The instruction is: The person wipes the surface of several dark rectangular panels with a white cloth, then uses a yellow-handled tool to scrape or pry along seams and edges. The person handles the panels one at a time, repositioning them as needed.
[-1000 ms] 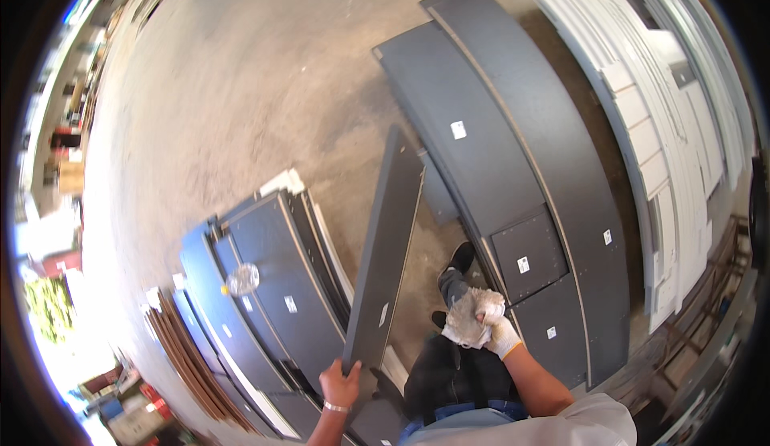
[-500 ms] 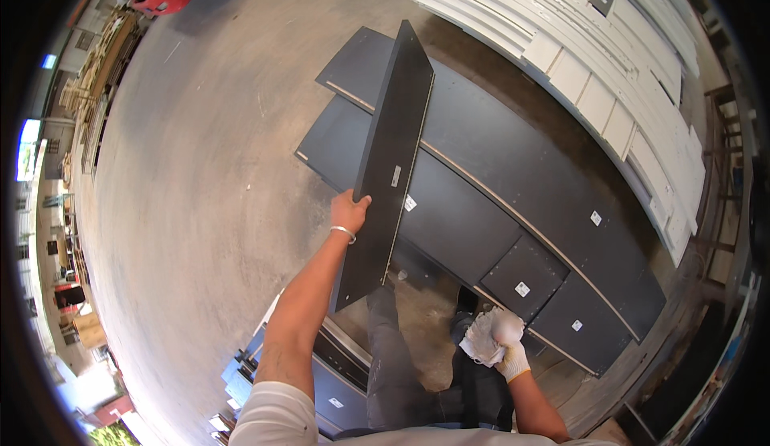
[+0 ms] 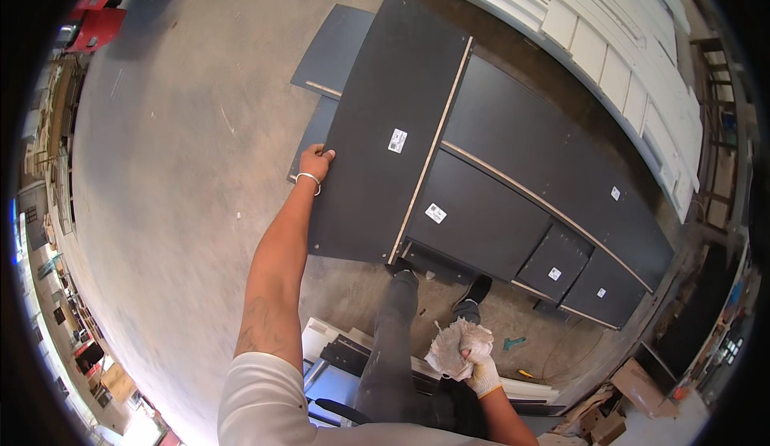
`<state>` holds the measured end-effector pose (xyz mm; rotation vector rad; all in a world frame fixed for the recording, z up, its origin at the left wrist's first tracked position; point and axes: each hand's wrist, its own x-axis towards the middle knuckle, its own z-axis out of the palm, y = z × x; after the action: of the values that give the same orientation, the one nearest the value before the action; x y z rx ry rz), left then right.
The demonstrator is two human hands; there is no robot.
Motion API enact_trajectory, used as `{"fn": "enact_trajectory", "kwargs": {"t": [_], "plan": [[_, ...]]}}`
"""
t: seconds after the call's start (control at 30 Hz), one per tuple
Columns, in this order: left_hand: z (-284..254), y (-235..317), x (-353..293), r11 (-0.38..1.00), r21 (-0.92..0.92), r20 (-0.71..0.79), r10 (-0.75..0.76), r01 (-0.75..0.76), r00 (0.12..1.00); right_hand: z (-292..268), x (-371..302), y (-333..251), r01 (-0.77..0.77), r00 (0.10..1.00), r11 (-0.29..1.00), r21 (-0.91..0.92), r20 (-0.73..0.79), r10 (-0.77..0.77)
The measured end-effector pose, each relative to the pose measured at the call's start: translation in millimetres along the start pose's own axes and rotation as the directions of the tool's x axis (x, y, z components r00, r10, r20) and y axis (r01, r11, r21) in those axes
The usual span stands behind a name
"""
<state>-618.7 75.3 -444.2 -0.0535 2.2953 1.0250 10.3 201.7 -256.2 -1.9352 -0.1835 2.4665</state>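
Over the left part of the board stack (image 3: 517,121), the left hand (image 3: 318,162) grips the dark panel (image 3: 393,77) by its left edge; the gloved right hand (image 3: 481,374) clasps a pale bundle (image 3: 454,345). Placement appears in hand; the next move likely calls for edge alignment before release.

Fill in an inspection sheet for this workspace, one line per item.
Surface: floor, scuffed.
Things: dark panel with a white label, overlapping the dark boards; whether it touches them, cannot tell.
Clutter: green item and yellow item near the right hand.
Hands: left hand, bare, grips the panel's left edge; right hand, gloved, holds a whitish cloth.
Cables: nothing clearly seen.
Surroundings: white boards upper right; red object upper left.
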Motion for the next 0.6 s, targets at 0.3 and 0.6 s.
{"fn": "enact_trajectory", "kwargs": {"t": [0.3, 0.6], "plan": [[44.9, -204.4, -108.1, 0.807, 0.202, -0.422, -0.440, 0.555, 0.793, 29.0, 5.1, 8.9, 0.008, 0.996, 0.998, -0.054, -0.083, -0.012], [107.7, -213.6, -152.5, 0.492, -0.701, 0.080, -0.665, 0.517, 0.743, 36.8, 9.0, -4.5, -0.028, 0.979, 0.979, -0.204, -0.205, -0.015]]}}
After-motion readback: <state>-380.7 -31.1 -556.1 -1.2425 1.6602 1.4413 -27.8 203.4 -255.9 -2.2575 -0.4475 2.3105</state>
